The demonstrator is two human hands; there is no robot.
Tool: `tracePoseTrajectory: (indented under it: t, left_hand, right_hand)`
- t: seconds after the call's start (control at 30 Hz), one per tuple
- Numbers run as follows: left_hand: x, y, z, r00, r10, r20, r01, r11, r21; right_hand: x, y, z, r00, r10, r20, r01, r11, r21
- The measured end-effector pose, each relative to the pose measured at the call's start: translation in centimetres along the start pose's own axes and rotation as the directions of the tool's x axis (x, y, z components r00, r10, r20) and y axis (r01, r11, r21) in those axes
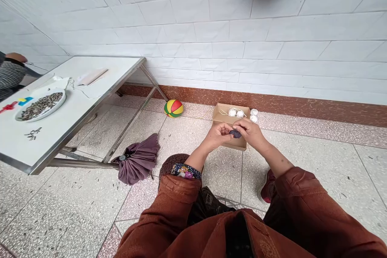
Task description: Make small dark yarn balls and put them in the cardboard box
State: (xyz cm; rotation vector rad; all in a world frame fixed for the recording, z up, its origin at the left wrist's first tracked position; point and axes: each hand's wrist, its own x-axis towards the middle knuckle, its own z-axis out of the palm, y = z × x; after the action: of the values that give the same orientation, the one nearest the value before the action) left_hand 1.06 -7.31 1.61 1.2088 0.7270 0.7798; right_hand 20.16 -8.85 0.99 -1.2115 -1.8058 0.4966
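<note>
Between my two hands is a small dark grey-blue ball (235,134), which looks like wound yarn. My left hand (218,135) pinches it from the left with thumb and fingers closed. From the right, my right hand (248,130) has its fingertips closed on the ball's upper edge. Both hands are over an open cardboard box (218,116) on the floor. White yarn balls (232,111) lie in the far part of the box, with loose strands around them. More white balls (254,115) sit just outside its right side. My hands hide part of the box.
A white table (121,73) on metal legs stands at left, bearing a plate (62,102) of sunflower seeds. A purple folded cloth item (140,161) and a colourful ball (173,108) are on the floor. Another person's arm (12,73) shows at far left.
</note>
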Motion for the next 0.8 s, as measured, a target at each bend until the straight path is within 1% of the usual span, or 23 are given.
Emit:
tracePoseTrajectory:
  t: [0.07,0.13,0.23,0.3,0.37,0.47,0.53,0.63,0.7,0.77,0.8]
  left_hand:
    - [-0.2,0.1,-0.1,1.0,-0.007,-0.017,0.006,0.998,-0.067]
    - [-0.2,0.2,-0.2,0.998,-0.005,-0.055,0.0,0.995,-0.101]
    - [0.1,0.1,-0.3,0.989,0.029,-0.144,-0.043,0.994,-0.098]
    - [0.4,0.0,-0.3,0.974,0.062,-0.22,-0.08,0.994,-0.072]
    - [0.8,-0.1,-0.4,0.952,0.091,-0.292,-0.105,0.994,-0.033]
    - [1.1,-0.4,-0.6,0.927,0.118,-0.356,-0.108,0.993,0.048]
    - [1.1,-0.7,-0.6,0.929,0.121,-0.35,-0.083,0.989,0.12]
    - [0.9,-0.9,-0.4,0.956,0.084,-0.28,-0.025,0.978,0.207]
    - [0.7,-0.9,0.0,0.982,0.04,-0.186,-0.003,0.981,0.195]
    - [0.5,-0.7,0.3,0.996,0.017,-0.088,-0.005,0.992,0.128]
    - [0.4,-0.5,0.4,0.998,0.015,-0.058,-0.011,0.996,0.085]
  right_hand:
    - [-0.1,0.2,0.7,0.999,0.048,0.011,-0.049,0.998,0.036]
    - [-0.5,0.5,1.3,0.996,0.08,0.044,-0.082,0.995,0.057]
    - [-1.2,0.9,2.1,0.99,0.108,0.095,-0.112,0.993,0.037]
    - [-1.6,1.0,2.4,0.985,0.12,0.121,-0.122,0.993,0.006]
    - [-1.7,0.8,2.4,0.983,0.091,0.162,-0.091,0.996,-0.01]
    - [-1.7,-0.2,1.7,0.975,-0.008,0.221,0.011,1.0,-0.013]
    - [-1.5,-0.7,1.0,0.975,-0.066,0.213,0.069,0.998,-0.011]
    - [-1.0,-0.8,0.0,0.987,-0.097,0.13,0.098,0.995,-0.002]
    - [-0.7,-0.4,-0.2,0.995,-0.072,0.072,0.072,0.997,0.0]
    - [-0.4,0.0,-0.2,0.999,-0.026,0.021,0.026,1.0,0.014]
    - [-0.3,0.2,-0.1,1.0,0.0,0.0,0.0,1.0,0.029]
